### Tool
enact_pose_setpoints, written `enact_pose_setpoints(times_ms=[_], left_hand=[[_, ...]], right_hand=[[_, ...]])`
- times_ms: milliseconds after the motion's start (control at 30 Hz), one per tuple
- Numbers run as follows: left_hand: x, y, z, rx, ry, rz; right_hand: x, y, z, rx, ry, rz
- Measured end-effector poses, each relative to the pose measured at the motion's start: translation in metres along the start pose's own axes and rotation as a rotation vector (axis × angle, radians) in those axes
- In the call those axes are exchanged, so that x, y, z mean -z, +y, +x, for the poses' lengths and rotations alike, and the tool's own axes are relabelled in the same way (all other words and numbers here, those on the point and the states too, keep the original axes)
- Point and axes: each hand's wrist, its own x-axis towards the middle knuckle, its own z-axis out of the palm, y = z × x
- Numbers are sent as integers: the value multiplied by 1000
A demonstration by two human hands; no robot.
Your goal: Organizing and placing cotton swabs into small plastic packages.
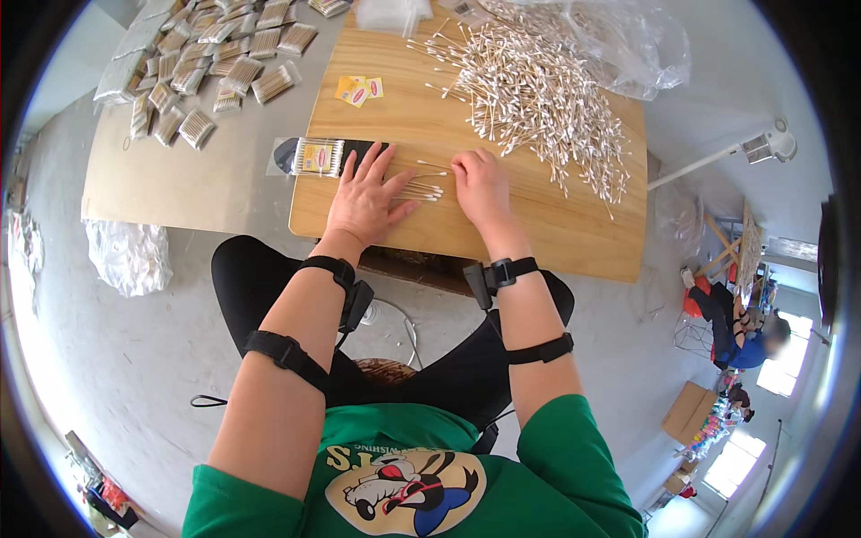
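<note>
My left hand (366,193) lies with its fingers spread over the black end of a small packing holder (357,151) and beside a few loose cotton swabs (423,192). Just left of its fingertips, a clear packet of cotton swabs (328,158) with a yellow label sits on the holder. My right hand (482,190) is closed, thumb and fingertips pinched at the end of a single cotton swab (432,164) that points toward my left hand. The palm side of the right hand is hidden. A big loose heap of cotton swabs (538,85) spreads beyond it.
Yellow-and-white labels (360,90) rest on the wooden board (574,238). Many filled packets (242,73) are piled at the far left on the metal table (134,193). Clear plastic bags (641,49) lie behind the heap. Another person (740,336) sits at the far right.
</note>
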Motion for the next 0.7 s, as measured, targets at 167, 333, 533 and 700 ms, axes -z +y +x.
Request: enact_pose_setpoints(times_ms=[167,333,533,700], left_hand=[[-4,-3,-1,70,-9,-36],[-4,-1,-1,82,-31,11],[-2,0,1,90,-48,17],[-3,0,-1,95,-68,57]], right_hand=[[-5,-14,1,124,-67,112],[-4,-3,14,-149,35,158],[-11,16,55,-150,259,-223],[-15,4,51,-226,95,-320]])
